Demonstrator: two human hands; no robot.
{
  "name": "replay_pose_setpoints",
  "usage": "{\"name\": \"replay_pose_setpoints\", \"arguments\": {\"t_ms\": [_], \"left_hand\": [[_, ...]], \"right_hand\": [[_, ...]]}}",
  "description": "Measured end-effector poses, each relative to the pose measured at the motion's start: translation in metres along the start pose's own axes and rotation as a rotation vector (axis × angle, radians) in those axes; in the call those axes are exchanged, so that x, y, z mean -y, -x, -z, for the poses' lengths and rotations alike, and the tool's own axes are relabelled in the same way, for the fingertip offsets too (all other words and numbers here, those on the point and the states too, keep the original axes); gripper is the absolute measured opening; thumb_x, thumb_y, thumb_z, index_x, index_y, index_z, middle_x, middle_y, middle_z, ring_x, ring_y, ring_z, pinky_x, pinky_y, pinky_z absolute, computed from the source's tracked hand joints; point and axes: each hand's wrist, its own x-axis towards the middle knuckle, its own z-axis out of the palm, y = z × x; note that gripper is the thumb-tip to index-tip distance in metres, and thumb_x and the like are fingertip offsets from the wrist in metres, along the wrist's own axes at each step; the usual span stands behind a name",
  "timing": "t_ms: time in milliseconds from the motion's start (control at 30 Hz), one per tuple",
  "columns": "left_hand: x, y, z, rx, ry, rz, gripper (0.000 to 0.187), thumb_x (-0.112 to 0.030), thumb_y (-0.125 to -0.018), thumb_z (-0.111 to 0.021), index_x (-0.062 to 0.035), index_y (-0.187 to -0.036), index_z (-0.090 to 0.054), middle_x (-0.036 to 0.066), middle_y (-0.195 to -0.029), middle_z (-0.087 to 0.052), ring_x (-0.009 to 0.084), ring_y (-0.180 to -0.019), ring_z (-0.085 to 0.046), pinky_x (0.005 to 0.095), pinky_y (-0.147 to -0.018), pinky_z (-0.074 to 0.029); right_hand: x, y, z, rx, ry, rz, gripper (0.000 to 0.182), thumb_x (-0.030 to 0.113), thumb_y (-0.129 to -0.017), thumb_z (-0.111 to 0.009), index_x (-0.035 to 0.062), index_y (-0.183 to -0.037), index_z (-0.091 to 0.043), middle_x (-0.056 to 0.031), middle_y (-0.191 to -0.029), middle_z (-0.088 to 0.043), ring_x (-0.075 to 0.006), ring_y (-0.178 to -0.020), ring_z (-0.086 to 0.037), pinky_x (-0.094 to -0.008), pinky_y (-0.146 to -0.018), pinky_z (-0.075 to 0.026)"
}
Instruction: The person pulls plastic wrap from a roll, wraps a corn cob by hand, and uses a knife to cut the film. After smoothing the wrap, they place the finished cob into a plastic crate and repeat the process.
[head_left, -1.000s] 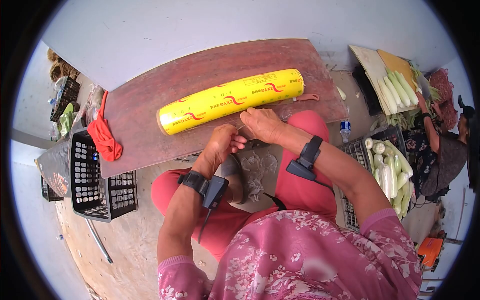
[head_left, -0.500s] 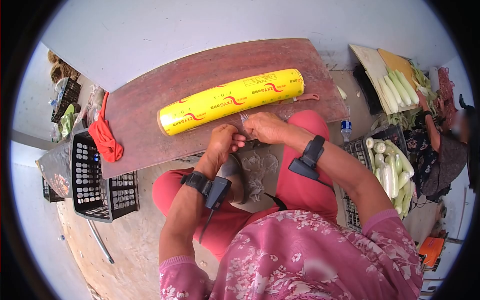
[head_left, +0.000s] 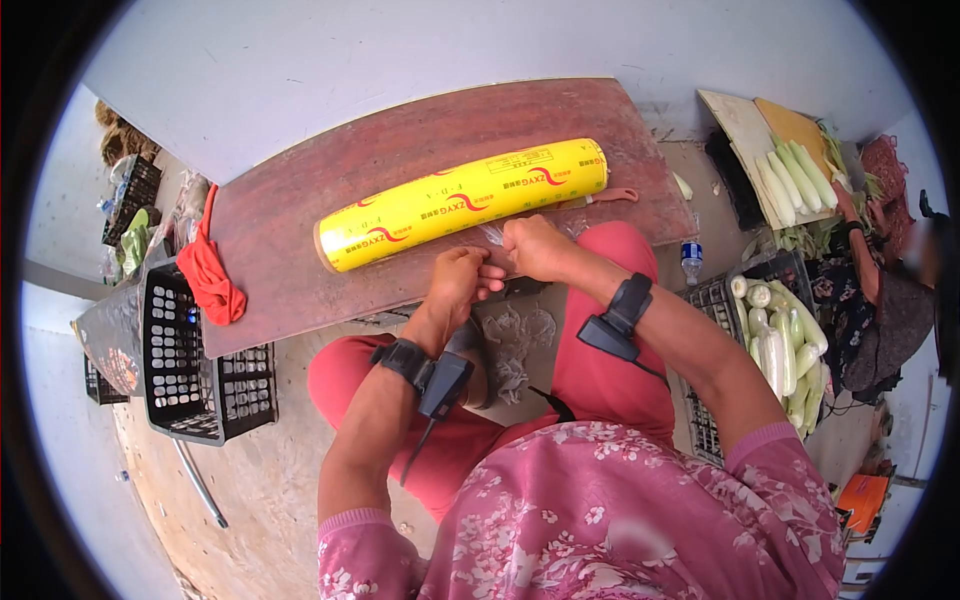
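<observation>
On the table lies a yellow roll of cling film (head_left: 462,203), tilted up to the right, with red lettering. My right hand (head_left: 538,248) is closed just below the roll, beside a crumpled bit of clear plastic film (head_left: 491,234) that it seems to pinch. My left hand (head_left: 465,277) is close by on the left, its fingers curled in near the table's front edge; what they hold, if anything, is hidden. A knife with a reddish handle (head_left: 613,195) lies partly behind the roll's right end.
The worn reddish table (head_left: 270,240) carries a red cloth (head_left: 212,280) at its left edge. A black crate (head_left: 185,350) stands left. At right are a crate of pale long vegetables (head_left: 785,340), a water bottle (head_left: 692,262) and another person's arm (head_left: 862,250). Plastic scraps (head_left: 512,345) lie on the floor.
Both hands have shifted slightly to the right along the table edge. The roll and the knife have stayed put.
</observation>
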Motion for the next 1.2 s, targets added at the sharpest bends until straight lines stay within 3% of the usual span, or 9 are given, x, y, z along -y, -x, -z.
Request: {"name": "replay_pose_setpoints", "arguments": {"t_ms": [67,267,367,467,767,1067,1200], "left_hand": [[-0.001,-0.002,-0.002,0.011,-0.003,0.017,0.025,-0.008,-0.097,-0.039,0.0041,-0.116,-0.051,0.015,-0.079,-0.066,0.0187,-0.057,-0.061,0.0267,-0.047,-0.044],[0.003,-0.010,-0.007,0.028,0.035,0.031,0.031,-0.024,-0.103,-0.038,0.0026,-0.104,-0.053,0.014,-0.074,-0.066,0.0187,-0.053,-0.061,0.0265,-0.042,-0.042],[0.002,-0.012,-0.008,0.038,0.071,0.039,0.041,-0.037,-0.103,-0.039,0.0009,-0.099,-0.054,0.012,-0.070,-0.064,0.0175,-0.050,-0.058,0.0261,-0.041,-0.040],[-0.004,-0.009,-0.012,0.043,0.070,0.062,0.042,-0.040,-0.102,-0.043,-0.0013,-0.094,-0.056,0.010,-0.067,-0.063,0.0160,-0.048,-0.056,0.0260,-0.040,-0.038],[0.006,-0.017,-0.013,0.016,-0.054,0.036,0.021,-0.021,-0.099,-0.052,-0.0023,-0.090,-0.058,0.007,-0.068,-0.062,0.0125,-0.049,-0.055,0.0229,-0.039,-0.038],[0.016,-0.005,0.005,0.015,-0.191,-0.007,0.018,-0.015,-0.098,-0.050,-0.0021,-0.089,-0.058,0.009,-0.070,-0.065,0.0131,-0.048,-0.057,0.0237,-0.038,-0.040],[0.016,-0.001,0.004,-0.039,-0.214,-0.017,0.016,-0.014,-0.096,-0.051,-0.0020,-0.088,-0.059,0.010,-0.069,-0.065,0.0133,-0.047,-0.057,0.0236,-0.038,-0.039]], "right_hand": [[0.006,0.007,0.003,-0.141,-0.134,-0.032,0.015,0.004,-0.075,-0.064,-0.0015,-0.089,-0.064,-0.0258,-0.090,-0.066,-0.0411,-0.089,-0.065,-0.0475,-0.076,-0.052],[0.002,0.007,0.006,-0.084,-0.135,-0.032,0.010,0.002,-0.072,-0.062,0.0020,-0.082,-0.067,-0.0205,-0.083,-0.068,-0.0375,-0.085,-0.067,-0.0443,-0.074,-0.053],[0.005,0.008,0.009,-0.049,-0.143,-0.046,0.013,0.001,-0.072,-0.060,0.0039,-0.083,-0.067,-0.0196,-0.083,-0.068,-0.0362,-0.085,-0.067,-0.0435,-0.073,-0.053],[0.005,0.009,0.009,-0.043,-0.144,-0.036,0.012,0.001,-0.072,-0.060,0.0035,-0.081,-0.067,-0.0197,-0.083,-0.068,-0.0364,-0.083,-0.067,-0.0435,-0.072,-0.053],[-0.004,0.005,0.000,-0.035,-0.154,-0.008,0.011,0.003,-0.074,-0.061,0.0047,-0.083,-0.067,-0.0210,-0.084,-0.068,-0.0385,-0.083,-0.067,-0.0450,-0.072,-0.053],[0.000,0.004,-0.004,0.077,0.024,-0.052,0.015,0.004,-0.079,-0.061,0.0063,-0.092,-0.066,-0.0212,-0.095,-0.068,-0.0395,-0.093,-0.065,-0.0472,-0.077,-0.052],[0.001,0.010,-0.007,0.015,0.009,0.024,0.009,0.002,-0.077,-0.057,0.0040,-0.084,-0.063,-0.0220,-0.084,-0.066,-0.0428,-0.083,-0.064,-0.0475,-0.069,-0.051]]}}
